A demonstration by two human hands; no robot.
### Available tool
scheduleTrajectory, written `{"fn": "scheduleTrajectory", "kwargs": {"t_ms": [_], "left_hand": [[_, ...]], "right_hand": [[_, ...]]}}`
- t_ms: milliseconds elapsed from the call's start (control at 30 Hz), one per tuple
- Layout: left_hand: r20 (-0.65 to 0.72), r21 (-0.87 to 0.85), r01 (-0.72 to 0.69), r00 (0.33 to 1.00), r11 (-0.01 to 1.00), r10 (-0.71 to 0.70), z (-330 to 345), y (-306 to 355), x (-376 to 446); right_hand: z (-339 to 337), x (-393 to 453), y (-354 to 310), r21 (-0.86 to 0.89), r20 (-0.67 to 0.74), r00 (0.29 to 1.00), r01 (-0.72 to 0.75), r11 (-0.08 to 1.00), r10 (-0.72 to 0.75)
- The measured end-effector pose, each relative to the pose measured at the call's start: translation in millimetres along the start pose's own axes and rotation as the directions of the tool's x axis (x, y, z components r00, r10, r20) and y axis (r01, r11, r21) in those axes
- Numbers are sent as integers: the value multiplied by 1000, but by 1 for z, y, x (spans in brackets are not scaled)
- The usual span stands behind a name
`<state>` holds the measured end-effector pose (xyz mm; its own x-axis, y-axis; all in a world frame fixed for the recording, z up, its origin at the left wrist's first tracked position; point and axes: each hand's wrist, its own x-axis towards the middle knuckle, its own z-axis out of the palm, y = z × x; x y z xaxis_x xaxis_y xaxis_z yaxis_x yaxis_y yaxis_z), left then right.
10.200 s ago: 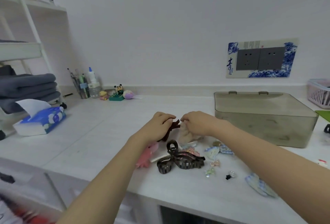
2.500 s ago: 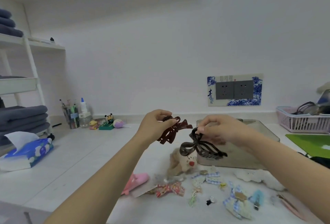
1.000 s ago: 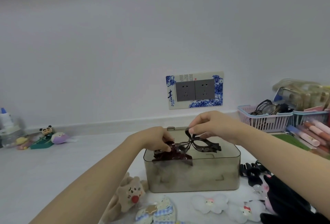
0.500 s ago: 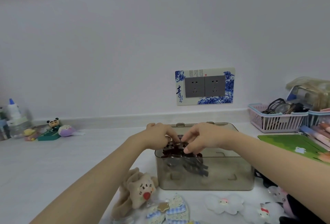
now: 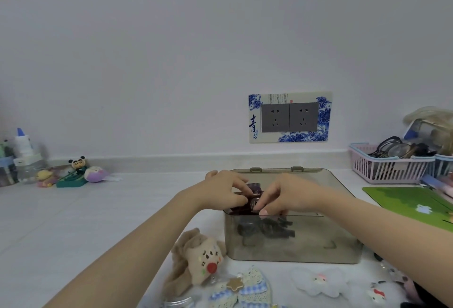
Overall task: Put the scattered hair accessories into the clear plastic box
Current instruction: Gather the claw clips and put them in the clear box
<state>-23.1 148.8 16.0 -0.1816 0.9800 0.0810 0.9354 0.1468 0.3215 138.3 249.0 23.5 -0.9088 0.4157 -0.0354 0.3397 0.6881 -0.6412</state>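
Observation:
The clear smoky plastic box (image 5: 306, 249) stands open in the middle of the white counter. A dark grey bow claw clip (image 5: 269, 230) lies inside it. My left hand (image 5: 224, 192) and my right hand (image 5: 288, 197) meet over the box's front-left rim, and both pinch a dark red claw clip (image 5: 255, 196), which the fingers mostly hide. In front of the box lie a beige plush scrunchie with a face (image 5: 201, 256), blue checked lace bows (image 5: 245, 289) and white fluffy clips (image 5: 318, 280).
A pink basket with glasses (image 5: 389, 166) stands at the back right, with a green mat (image 5: 411, 206) in front of it. Small figurines (image 5: 76, 172) and a bottle (image 5: 23, 145) stand at the back left. Wall sockets (image 5: 289, 117) sit above the box.
My right hand has let the dark grey clip go into the box and moved to the dark red clip. Both hands have come down to the box's rim.

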Motion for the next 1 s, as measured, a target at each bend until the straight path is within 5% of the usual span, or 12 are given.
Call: {"fn": "scheduleTrajectory", "kwargs": {"t_ms": [433,767,1000], "left_hand": [[40,-28,53,998,998,-52,-5,11,-14],[-2,-67,55,998,996,-55,-5,11,-17],[-162,-64,-40,986,997,29,-14,41,-41]], "right_hand": [[6,8,3,277,75,996,-73,958,54],[-3,-4,-1,280,-27,998,-53,959,63],[-17,-45,-9,299,-210,976,10,954,55]]}}
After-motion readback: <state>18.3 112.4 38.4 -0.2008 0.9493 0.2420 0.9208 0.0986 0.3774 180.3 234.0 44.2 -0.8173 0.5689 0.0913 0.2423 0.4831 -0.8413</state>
